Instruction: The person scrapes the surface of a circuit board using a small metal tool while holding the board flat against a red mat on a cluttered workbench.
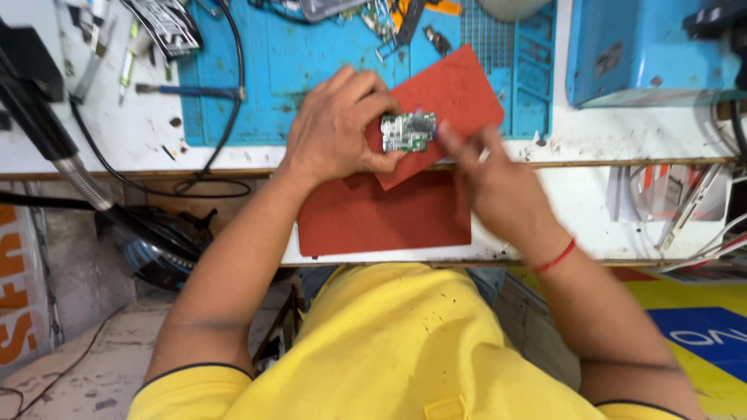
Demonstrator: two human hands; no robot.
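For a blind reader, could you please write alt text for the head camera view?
A person's left hand holds a small green circuit board above red mats on a white workbench, while the blurred right hand touches its edge. A blue repair mat with tools lies behind.

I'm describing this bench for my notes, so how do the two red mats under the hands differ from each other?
The upper red mat lies turned at an angle, half on the blue work mat; the lower red mat sits square to the bench edge. The upper one overlaps the lower one's top right corner. The left hand holds a small green circuit board above the upper mat; the lower one carries nothing. Both are flat, plain and the same brick red.
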